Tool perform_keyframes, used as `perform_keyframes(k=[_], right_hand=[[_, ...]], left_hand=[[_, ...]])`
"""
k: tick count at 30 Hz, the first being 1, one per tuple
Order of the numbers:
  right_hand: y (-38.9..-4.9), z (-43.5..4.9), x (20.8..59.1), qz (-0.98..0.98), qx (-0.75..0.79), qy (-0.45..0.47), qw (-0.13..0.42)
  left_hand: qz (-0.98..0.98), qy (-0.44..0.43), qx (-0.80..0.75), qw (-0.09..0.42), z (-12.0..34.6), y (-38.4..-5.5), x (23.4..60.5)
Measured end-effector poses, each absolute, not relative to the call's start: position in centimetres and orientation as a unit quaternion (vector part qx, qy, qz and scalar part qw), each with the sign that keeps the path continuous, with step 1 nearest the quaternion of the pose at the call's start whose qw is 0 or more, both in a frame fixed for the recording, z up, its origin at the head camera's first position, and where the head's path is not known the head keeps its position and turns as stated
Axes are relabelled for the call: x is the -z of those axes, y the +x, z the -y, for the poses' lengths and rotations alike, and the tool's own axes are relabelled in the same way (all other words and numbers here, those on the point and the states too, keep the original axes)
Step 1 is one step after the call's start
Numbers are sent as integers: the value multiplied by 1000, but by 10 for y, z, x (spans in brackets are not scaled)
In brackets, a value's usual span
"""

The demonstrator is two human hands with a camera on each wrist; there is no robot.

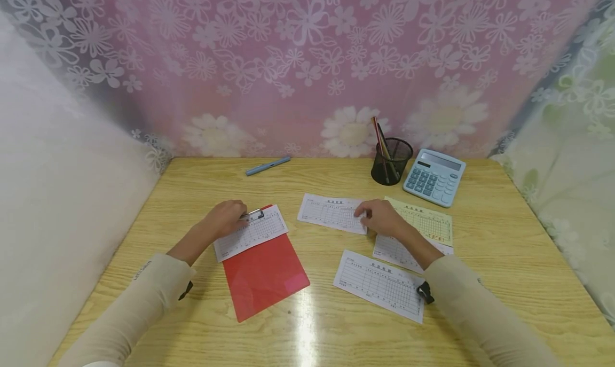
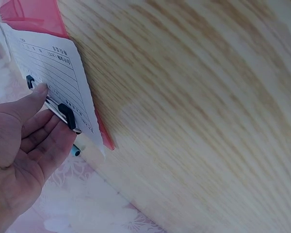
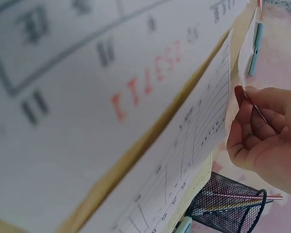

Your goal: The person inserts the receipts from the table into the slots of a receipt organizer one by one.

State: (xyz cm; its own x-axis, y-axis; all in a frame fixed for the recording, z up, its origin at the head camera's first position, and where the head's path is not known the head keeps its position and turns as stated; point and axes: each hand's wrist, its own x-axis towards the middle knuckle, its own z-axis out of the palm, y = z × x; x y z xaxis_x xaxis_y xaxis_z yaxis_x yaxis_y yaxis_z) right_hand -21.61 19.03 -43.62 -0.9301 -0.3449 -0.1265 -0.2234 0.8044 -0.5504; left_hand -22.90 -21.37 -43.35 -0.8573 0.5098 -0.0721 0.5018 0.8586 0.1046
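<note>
Wood-grain tabletop (image 1: 317, 174), and there's the red clipboard (image 1: 264, 276) at left, a printed form (image 1: 264, 229) across its upper end! Right of it, a loose white slip (image 1: 329, 212), its right end pinched by the right hand (image 1: 381, 216); the left hand (image 1: 228, 218) pinches the metal clip (image 1: 253, 214).

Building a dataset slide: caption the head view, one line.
Left hand gripping the clip of a red clipboard, right hand pinching a white form at a wood-grain table.
</note>
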Motion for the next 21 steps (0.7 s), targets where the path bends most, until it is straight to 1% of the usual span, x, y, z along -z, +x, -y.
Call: perform_keyframes(k=[5, 15, 21], right_hand=[[-216, -191, 435, -941, 292, -138, 104], [-217, -193, 428, -933, 315, -147, 93], [-216, -191, 417, -925, 335, -168, 67]], left_hand=[[-964, 259, -39, 52, 214, -229, 434], [-963, 261, -48, 52, 213, -228, 433], [-963, 260, -42, 50, 214, -230, 434]])
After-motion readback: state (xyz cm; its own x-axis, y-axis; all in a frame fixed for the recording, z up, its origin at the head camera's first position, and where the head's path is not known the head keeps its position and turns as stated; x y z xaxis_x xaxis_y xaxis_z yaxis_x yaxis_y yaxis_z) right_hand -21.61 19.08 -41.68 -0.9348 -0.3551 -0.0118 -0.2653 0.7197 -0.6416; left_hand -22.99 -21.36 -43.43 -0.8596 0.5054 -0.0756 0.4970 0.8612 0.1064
